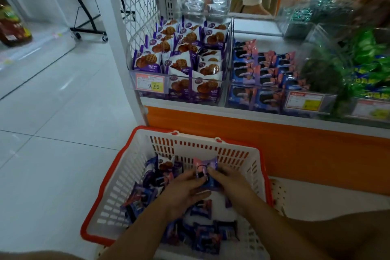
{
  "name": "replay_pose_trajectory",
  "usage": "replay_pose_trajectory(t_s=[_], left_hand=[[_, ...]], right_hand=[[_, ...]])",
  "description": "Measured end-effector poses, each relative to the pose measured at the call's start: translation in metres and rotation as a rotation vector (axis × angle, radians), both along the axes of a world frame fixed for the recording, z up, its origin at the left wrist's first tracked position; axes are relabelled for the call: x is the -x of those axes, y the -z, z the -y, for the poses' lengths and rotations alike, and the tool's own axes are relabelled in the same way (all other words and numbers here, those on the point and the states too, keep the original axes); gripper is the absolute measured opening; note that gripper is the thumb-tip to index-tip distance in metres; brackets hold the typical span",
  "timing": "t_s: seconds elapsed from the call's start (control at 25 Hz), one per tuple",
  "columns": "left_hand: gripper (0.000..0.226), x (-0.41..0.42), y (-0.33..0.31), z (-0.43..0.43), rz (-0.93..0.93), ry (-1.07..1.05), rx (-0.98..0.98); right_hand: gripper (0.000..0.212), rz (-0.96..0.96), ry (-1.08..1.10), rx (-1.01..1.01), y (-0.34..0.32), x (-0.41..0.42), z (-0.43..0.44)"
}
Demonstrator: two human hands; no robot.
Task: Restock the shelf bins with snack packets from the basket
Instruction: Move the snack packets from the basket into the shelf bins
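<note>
Over the white basket (118, 177) on the floor, below the shelf bins (181, 82), the left hand (185, 190) and right hand (230, 183) together pinch one blue-and-pink snack packet (205, 165).

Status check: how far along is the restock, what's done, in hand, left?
Done: the waffle bin looks packed. In hand: the left hand and right hand together grip a pink-and-blue packet above the basket. Left: many loose packets lie in the basket, and the cookie bin shows bare space behind its rows.
</note>
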State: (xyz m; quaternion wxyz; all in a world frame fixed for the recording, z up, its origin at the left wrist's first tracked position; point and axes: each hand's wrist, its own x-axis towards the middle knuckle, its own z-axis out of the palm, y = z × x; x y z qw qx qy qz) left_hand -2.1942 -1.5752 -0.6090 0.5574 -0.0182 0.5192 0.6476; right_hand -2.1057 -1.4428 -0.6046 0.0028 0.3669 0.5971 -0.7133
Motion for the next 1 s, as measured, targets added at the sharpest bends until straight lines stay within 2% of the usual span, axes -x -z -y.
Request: replay_pose_trajectory(t_s=[0.12,0.24,0.32,0.44,0.56,0.68,0.8,0.88,1.0], left_hand=[[0.029,-0.003,-0.007,-0.001,-0.064,0.004,0.021],[0.037,0.0,-0.009,-0.002,-0.135,-0.025,0.021],[0.04,0.001,-0.013,-0.003,-0.287,0.008,0.036],[0.026,0.001,-0.027,-0.007,-0.52,0.007,0.087],[0.024,0.007,-0.047,-0.011,-0.715,0.06,0.088],[0.028,0.026,-0.087,-0.023,-1.003,0.163,0.069],[0.028,0.045,-0.141,-0.049,-1.259,0.212,0.023],[0.035,0.056,-0.17,-0.067,-1.426,0.204,0.004],[0.051,0.077,-0.197,-0.095,-1.807,0.256,0.102]], right_hand=[[0.022,-0.049,0.037,0.018,-0.003,0.002,-0.004],[0.024,-0.096,0.11,0.192,-0.006,0.003,-0.01],[0.026,-0.122,0.128,0.257,-0.006,0.004,-0.014],[0.029,-0.168,0.105,0.232,-0.013,0.003,-0.02],[0.044,-0.171,-0.063,0.031,-0.037,0.001,-0.029],[0.025,-0.122,-0.293,-0.316,-0.099,0.01,-0.057],[0.027,-0.097,-0.456,-0.646,-0.177,0.022,-0.1],[0.023,-0.174,-0.39,-0.738,-0.221,0.023,-0.132],[0.028,-0.35,0.035,-0.689,-0.246,0.029,-0.19]])
